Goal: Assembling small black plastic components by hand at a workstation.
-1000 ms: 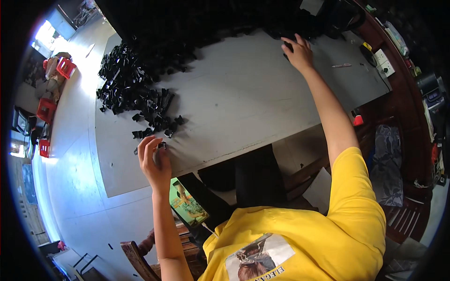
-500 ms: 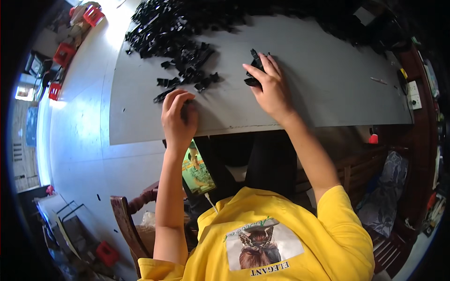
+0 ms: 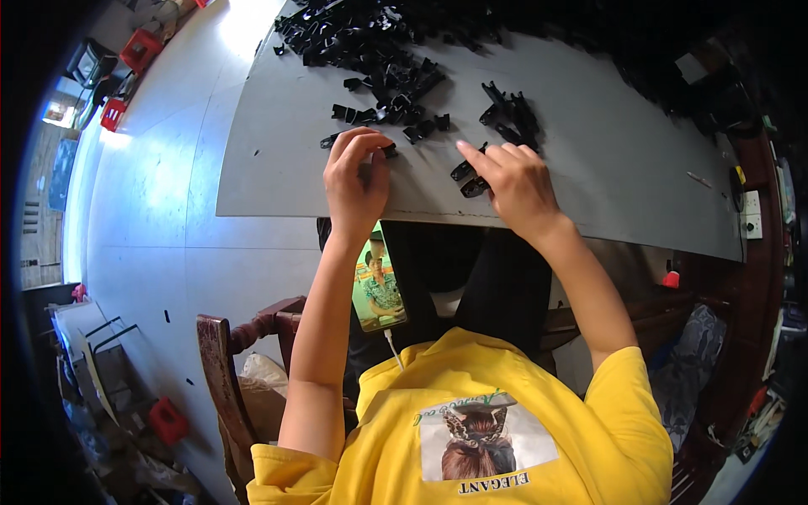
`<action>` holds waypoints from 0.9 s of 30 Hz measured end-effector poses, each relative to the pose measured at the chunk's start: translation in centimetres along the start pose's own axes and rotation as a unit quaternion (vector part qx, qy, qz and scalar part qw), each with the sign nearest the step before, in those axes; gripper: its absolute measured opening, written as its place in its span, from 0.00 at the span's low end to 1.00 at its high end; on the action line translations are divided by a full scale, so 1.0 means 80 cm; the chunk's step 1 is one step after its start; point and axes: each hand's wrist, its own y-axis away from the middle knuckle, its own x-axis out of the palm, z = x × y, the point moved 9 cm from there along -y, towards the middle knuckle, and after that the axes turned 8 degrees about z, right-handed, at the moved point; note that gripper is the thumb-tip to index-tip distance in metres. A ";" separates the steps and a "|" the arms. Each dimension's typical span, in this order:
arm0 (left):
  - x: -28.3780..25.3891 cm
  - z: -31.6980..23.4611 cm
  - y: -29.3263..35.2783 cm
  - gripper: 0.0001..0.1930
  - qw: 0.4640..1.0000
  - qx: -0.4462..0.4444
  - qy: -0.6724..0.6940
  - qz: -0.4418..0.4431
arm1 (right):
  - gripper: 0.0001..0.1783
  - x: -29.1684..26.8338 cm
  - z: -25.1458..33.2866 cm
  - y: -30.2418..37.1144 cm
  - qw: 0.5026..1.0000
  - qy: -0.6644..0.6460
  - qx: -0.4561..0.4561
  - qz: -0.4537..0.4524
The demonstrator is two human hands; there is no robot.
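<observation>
Small black plastic clip-like pieces lie on the grey tabletop. My left hand (image 3: 355,178) is over the near part of the table, its fingers curled in a pinch. A small black piece (image 3: 389,151) shows at its fingertips, and another black piece (image 3: 329,141) lies just behind the hand. To the right, my right hand (image 3: 520,187) is closed, with two black pieces (image 3: 470,178) at its thumb and index finger; the palm side is hidden. Beyond it sits a small group of black pieces (image 3: 513,116).
A large heap of black pieces (image 3: 362,38) covers the table's far side, with looser ones (image 3: 396,101) trailing nearer. The grey table (image 3: 606,168) ends close to my lap, where a lit phone (image 3: 380,286) with a cable rests. A wooden chair (image 3: 220,362) stands at left.
My right hand has drawn back toward the near edge, leaving a group of black pieces behind it; two pieces now show at its fingers. My left hand stays near the loose pieces. The view has shifted.
</observation>
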 end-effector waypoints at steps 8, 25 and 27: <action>-0.085 0.009 0.101 0.12 0.972 -0.049 0.098 -0.207 | 0.19 -0.006 -0.007 0.014 0.995 -0.018 0.061 -0.082; -0.054 0.096 0.285 0.16 0.859 -0.409 0.256 -0.171 | 0.13 -0.003 -0.019 0.018 0.988 0.042 0.128 -0.079; -0.052 0.098 0.287 0.16 0.867 -0.410 0.242 -0.148 | 0.13 -0.002 -0.021 0.018 0.988 0.040 0.131 -0.076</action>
